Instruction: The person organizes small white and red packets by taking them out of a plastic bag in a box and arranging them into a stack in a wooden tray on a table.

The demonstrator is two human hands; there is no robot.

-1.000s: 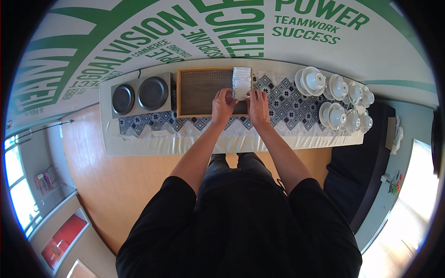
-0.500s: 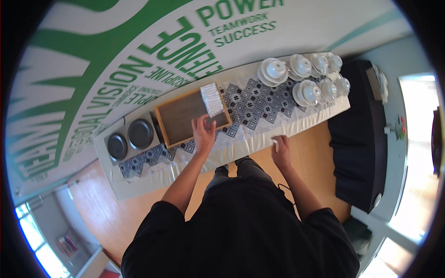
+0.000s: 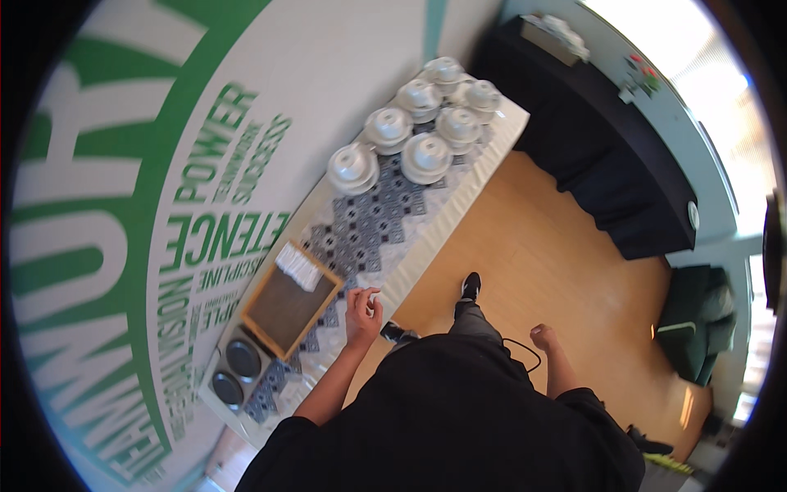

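Note:
My left hand (image 3: 363,318) hovers by the front edge of a long table, its fingers loosely curled and apart with nothing visible in them. Nearest to it is a wooden-framed tray (image 3: 283,316) with a dark base. A row of slim white packets (image 3: 298,267) lies at the tray's far end. Out over the floor, away from the table, my right hand (image 3: 543,336) is closed; whatever its fingers hold is hidden. Stacks of upturned white cups on saucers (image 3: 352,166) stand at the table's far end.
A double hot plate (image 3: 243,359) with two dark discs sits beyond the tray. Grey patterned runner (image 3: 361,234) covers the table's middle. To the right are a black-draped table (image 3: 590,156), a dark green armchair (image 3: 693,324) and a thin black cable (image 3: 525,344) near my legs.
My view and body have turned right, so the table now slants up to the right. My left hand has left the tray; my right hand, earlier showing something white, is farther from the table.

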